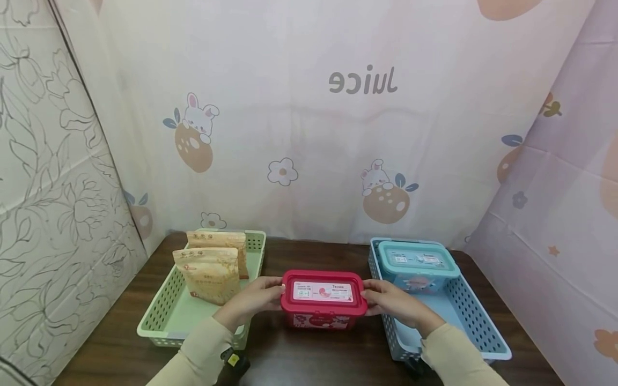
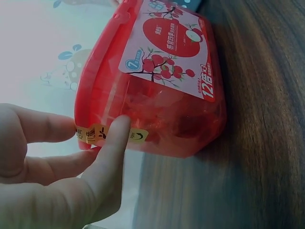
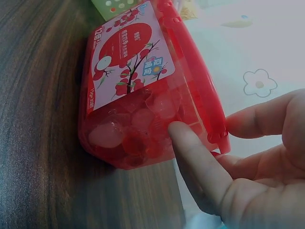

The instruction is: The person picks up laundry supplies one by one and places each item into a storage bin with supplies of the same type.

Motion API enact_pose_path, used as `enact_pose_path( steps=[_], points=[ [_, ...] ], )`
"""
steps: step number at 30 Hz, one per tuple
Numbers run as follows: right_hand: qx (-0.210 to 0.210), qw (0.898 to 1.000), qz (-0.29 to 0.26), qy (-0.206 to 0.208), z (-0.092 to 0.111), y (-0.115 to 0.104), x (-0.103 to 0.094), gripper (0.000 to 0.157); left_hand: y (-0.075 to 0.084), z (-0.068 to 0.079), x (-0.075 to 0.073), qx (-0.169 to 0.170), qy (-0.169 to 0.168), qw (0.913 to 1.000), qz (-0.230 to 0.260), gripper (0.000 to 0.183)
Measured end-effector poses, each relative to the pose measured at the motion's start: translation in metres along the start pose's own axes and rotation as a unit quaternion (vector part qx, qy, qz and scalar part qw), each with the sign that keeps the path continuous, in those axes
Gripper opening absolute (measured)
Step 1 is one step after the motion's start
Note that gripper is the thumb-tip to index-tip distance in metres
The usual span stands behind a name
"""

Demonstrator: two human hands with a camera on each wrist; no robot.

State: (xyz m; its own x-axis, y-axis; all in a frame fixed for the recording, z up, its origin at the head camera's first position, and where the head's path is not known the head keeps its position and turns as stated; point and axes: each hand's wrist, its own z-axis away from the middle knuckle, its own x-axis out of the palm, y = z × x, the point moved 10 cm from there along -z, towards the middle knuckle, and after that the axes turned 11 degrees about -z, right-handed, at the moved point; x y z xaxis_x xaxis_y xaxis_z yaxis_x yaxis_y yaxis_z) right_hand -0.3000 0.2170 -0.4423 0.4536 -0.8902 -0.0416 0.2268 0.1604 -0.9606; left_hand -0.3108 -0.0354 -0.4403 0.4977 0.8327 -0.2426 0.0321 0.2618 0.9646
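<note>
A red laundry pod box (image 1: pixel 324 300) with a snap lid and pink label stands upright at the middle of the table. My left hand (image 1: pixel 258 297) holds its left end, thumb on the side wall and fingertips at the lid's rim. At the opposite end my right hand (image 1: pixel 393 301) grips it the same way. Through the translucent wall in the right wrist view, rounded pods (image 3: pixel 107 135) show inside. The lid is down on the box. In the left wrist view a yellow sticker (image 2: pixel 93 134) crosses the lid's edge near my fingers.
On the left, a green basket (image 1: pixel 156 316) holds two yellow pouches (image 1: pixel 210 273) standing upright. A blue basket (image 1: pixel 483 324) on the right has a blue lidded box (image 1: pixel 417 262) at its back. Behind the dark wooden table (image 1: pixel 294 364) hangs a printed curtain (image 1: pixel 309 209).
</note>
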Motion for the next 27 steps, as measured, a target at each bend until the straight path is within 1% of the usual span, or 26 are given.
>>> enact_pose_path(
  steps=[14, 21, 24, 27],
  points=[
    [-0.010, 1.000, -0.007, 0.001, 0.0006, -0.0027, -0.0001, 0.057, -0.0022, 0.0012, -0.0009, -0.019, 0.017, 0.9996, -0.009, 0.047],
    [-0.008, 1.000, -0.007, 0.012, -0.0003, -0.0019, -0.0025, 0.058, -0.0008, 0.0026, -0.0007, -0.015, 0.021, 0.9997, 0.002, 0.048],
    [-0.016, 1.000, -0.009, 0.018, 0.0008, -0.0045, -0.0029, 0.059, 0.0008, 0.0037, -0.0019, -0.012, 0.024, 0.9996, 0.006, 0.049],
    [-0.024, 0.999, -0.012, 0.033, 0.0021, -0.0081, -0.0059, 0.059, 0.0024, 0.0046, -0.0055, -0.010, 0.032, 0.9993, 0.015, 0.051]
  ],
)
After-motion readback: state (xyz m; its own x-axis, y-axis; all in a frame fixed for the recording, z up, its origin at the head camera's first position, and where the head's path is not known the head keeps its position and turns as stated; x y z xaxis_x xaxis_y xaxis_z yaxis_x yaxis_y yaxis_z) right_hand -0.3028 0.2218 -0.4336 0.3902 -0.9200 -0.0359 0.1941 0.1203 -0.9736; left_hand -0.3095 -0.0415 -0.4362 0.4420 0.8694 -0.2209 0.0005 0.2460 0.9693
